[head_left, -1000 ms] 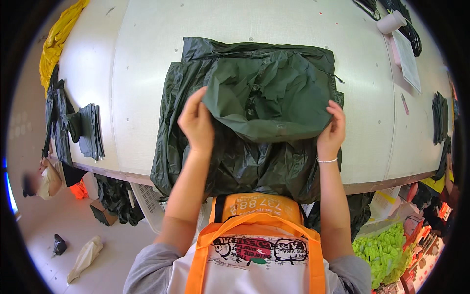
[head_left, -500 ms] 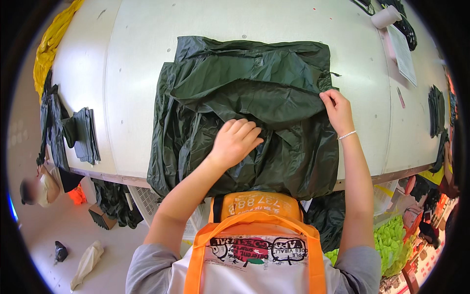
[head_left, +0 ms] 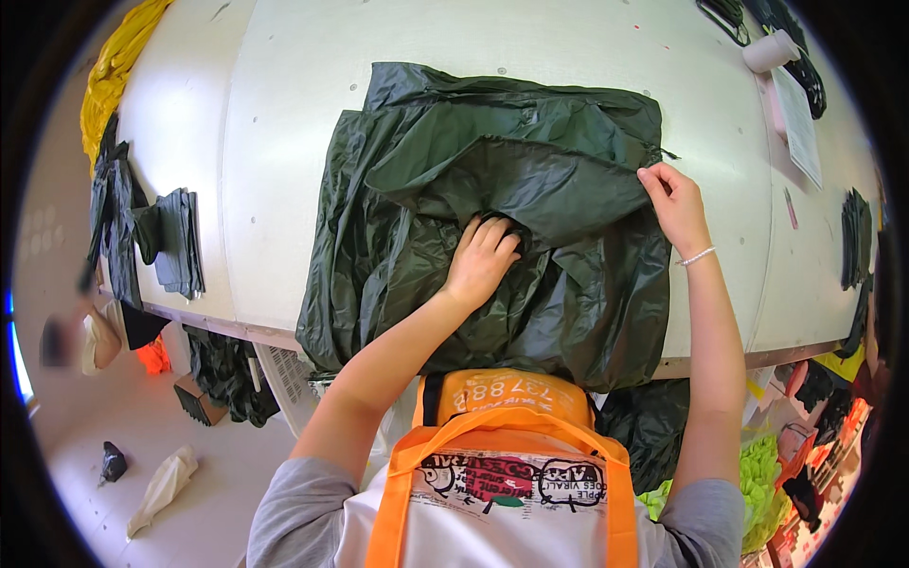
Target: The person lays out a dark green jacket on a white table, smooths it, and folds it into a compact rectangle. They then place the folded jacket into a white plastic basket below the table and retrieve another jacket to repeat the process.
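Note:
A dark green garment (head_left: 568, 303) of thin, shiny cloth lies rumpled across the work table, its near end hanging at the table edge. One layer of it is lifted into an open fold whose rim runs across the upper middle. My left hand (head_left: 485, 257) lies on the middle of the cloth with fingers curled in, and fabric bunches around the fingertips. At the right end of the rim, my right hand (head_left: 677, 208) pinches the cloth between thumb and fingers. A short dark cord (head_left: 669, 153) sticks out just beyond that spot.
Folded dark cloth pieces (head_left: 178, 244) lie at the table's left, near yellow fabric (head_left: 118, 71). To the far right are a white cup (head_left: 770, 51), a paper sheet (head_left: 798, 128), a slim pen-like tool (head_left: 791, 208) and a dark stack (head_left: 855, 239). Another person (head_left: 95, 341) is at the left.
My left hand has pushed its fingers deeper into the cloth, which now bunches around them. The right hand keeps its pinch on the rim. The whole view has shifted slightly.

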### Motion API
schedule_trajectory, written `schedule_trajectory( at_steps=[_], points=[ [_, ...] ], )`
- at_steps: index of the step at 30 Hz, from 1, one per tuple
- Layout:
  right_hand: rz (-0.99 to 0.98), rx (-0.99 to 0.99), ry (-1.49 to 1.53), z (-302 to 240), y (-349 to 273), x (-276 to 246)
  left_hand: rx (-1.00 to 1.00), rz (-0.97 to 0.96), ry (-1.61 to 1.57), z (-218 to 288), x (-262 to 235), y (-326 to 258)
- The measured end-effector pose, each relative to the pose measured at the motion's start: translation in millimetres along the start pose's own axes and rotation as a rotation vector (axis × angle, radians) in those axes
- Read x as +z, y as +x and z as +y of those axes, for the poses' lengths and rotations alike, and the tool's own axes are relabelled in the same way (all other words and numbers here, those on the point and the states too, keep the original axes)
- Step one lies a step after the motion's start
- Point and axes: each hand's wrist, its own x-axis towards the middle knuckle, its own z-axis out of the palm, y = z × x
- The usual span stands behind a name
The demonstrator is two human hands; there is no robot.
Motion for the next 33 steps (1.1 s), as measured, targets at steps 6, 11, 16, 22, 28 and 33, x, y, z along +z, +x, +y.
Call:
schedule_trajectory(
  at_steps=[6,11,16,22,28,33],
  points=[
    [0.016,-0.009,-0.014,-4,4,-1,0.015,0.056,-0.023,-2,3,1],
    [0.103,-0.214,-0.155,-17,9,-17,0.149,0.045,-0.003,11,-23,5],
    [0.090,-0.094,-0.461,20,13,-41,0.329,0.143,-0.036,39,-69,-24],
    [0.354,-0.484,-0.575,-27,-33,45,0.082,0.271,-0.068,7,-97,-19],
    [-0.151,-0.449,-0.376,-84,-101,140,-0.490,0.435,-0.853,-67,-108,29],
    [-0.261,-0.444,-0.651,-59,-104,148,-0.272,0.257,-0.838,-71,-96,66]
  ],
)
